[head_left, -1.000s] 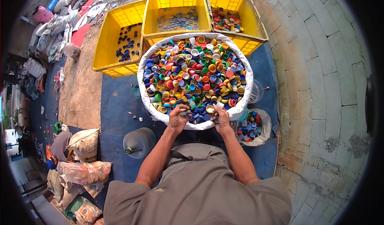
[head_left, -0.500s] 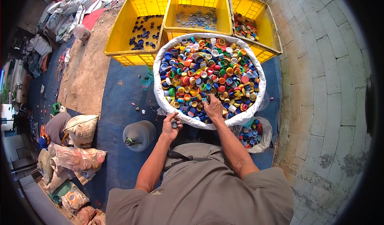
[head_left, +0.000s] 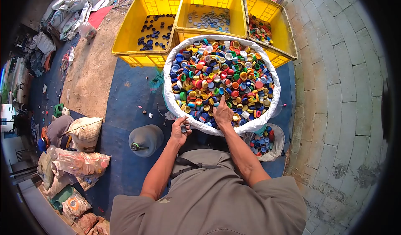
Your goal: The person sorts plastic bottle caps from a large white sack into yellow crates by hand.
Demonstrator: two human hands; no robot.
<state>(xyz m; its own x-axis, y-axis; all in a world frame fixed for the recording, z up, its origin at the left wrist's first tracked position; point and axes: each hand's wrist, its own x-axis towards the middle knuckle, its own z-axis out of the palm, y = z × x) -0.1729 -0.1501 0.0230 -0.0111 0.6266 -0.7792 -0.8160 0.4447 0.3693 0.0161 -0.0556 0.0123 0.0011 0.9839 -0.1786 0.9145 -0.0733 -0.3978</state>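
Note:
A large white-rimmed round container (head_left: 274,82) is heaped with bottle caps (head_left: 217,76) of many colours. My left hand (head_left: 179,134) is at the container's near left rim, its fingers curled round a greyish bottle cap (head_left: 184,129). Over the near part of the heap, my right hand (head_left: 223,114) touches the caps, with the index finger stretched forward and the thumb apart from it. Its other fingers are partly hidden, and I see no cap clearly gripped in it.
Behind the container stand three yellow crates: the left (head_left: 121,47) holds dark caps, the middle (head_left: 179,29) pale ones, the right (head_left: 288,34) red, orange and green ones. A clear jug (head_left: 146,140) stands at left, a bag of caps (head_left: 273,151) at right. Stuffed sacks (head_left: 85,132) lie far left.
My right hand has shifted slightly back toward me, its index finger now stretched out over the caps. The left hand still holds the greyish cap. The view has tilted slightly.

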